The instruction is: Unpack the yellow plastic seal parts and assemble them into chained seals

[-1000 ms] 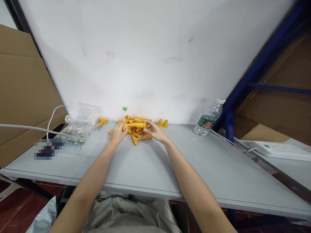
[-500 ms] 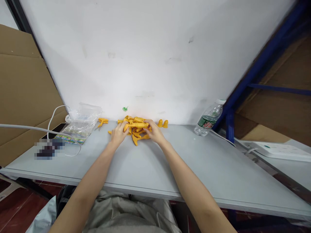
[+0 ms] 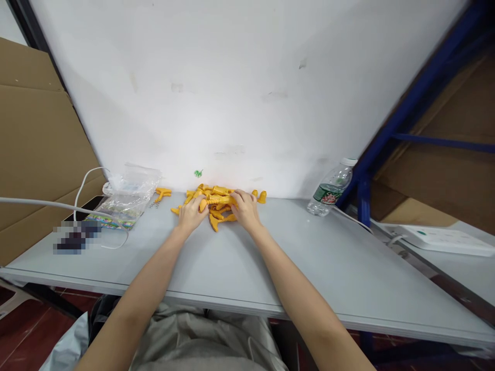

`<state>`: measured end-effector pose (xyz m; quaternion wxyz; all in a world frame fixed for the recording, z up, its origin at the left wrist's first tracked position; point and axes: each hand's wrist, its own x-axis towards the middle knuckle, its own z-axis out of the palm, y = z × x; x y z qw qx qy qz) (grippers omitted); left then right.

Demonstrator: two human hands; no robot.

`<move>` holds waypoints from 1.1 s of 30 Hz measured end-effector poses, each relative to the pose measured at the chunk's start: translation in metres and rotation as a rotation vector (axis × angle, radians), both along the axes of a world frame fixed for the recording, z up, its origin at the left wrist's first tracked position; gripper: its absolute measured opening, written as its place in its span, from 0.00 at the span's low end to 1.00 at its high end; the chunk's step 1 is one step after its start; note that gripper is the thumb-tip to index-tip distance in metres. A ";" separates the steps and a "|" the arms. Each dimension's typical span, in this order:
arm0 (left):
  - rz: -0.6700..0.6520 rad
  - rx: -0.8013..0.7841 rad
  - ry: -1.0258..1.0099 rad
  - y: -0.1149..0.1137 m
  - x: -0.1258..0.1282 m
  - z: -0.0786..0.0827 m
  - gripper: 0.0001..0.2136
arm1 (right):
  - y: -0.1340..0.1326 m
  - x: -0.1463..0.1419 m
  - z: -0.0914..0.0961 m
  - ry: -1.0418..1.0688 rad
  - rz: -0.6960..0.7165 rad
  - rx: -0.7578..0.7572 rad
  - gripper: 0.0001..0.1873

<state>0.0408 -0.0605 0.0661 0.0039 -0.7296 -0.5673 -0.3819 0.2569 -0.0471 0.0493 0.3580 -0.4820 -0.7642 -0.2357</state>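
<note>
Above a pile of yellow plastic parts (image 3: 224,218), a ridged yellow plastic part (image 3: 219,199) lies crosswise between my hands. My left hand (image 3: 191,214) is closed around its left end, where a rounded yellow tip shows by the thumb. Around the right end my right hand (image 3: 246,210) is closed, its fingers covering that end. The pile beneath holds several curved handles and tubes, partly hidden by my hands. Left of it lies a yellow T-shaped handle (image 3: 163,192) with a small metal piece, perhaps a spiral. Small yellow cups (image 3: 262,197) stand to the right.
A clear plastic bag (image 3: 135,193) and white cables (image 3: 87,210) lie on the left of the grey table (image 3: 309,278). A water bottle (image 3: 331,189) leans at the right. Behind is a white wall (image 3: 240,93); a cardboard box (image 3: 34,139) stands left, a white power strip (image 3: 444,240) right.
My right hand has shifted and turned over the right end of the ridged part, hiding more of it. My left hand has moved slightly right. The pile looks the same.
</note>
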 end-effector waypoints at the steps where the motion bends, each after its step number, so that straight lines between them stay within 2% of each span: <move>1: -0.004 0.005 -0.013 0.000 0.000 0.000 0.15 | -0.001 0.000 0.000 -0.018 -0.001 -0.009 0.18; 5: -0.013 0.015 -0.038 0.001 -0.001 -0.001 0.14 | -0.002 -0.001 0.001 -0.073 -0.011 -0.032 0.17; 10: 0.000 -0.034 -0.001 -0.003 0.002 0.003 0.15 | -0.002 -0.005 0.003 -0.054 -0.075 0.032 0.14; 14: 0.046 -0.067 0.025 -0.003 0.001 0.005 0.15 | -0.001 0.000 0.004 0.035 -0.162 0.049 0.13; 17: 0.095 -0.087 0.007 0.000 -0.004 0.004 0.15 | 0.001 0.020 0.004 0.203 -0.277 0.011 0.12; 20: 0.112 -0.112 -0.049 0.005 -0.011 0.000 0.15 | 0.005 0.049 -0.003 0.477 -0.479 -0.063 0.15; 24: 0.099 -0.120 -0.176 0.012 -0.016 -0.008 0.13 | 0.016 0.086 -0.017 0.826 -0.748 -0.252 0.16; 26: 0.094 -0.115 -0.251 0.016 -0.018 -0.011 0.12 | 0.025 0.100 -0.021 0.907 -0.802 -0.343 0.17; 29: 0.101 -0.122 -0.362 0.021 -0.020 -0.014 0.09 | 0.039 0.114 -0.022 0.907 -0.832 -0.472 0.18; 33: 0.117 -0.092 -0.483 0.029 -0.023 -0.019 0.06 | 0.054 0.124 -0.022 0.856 -0.807 -0.539 0.16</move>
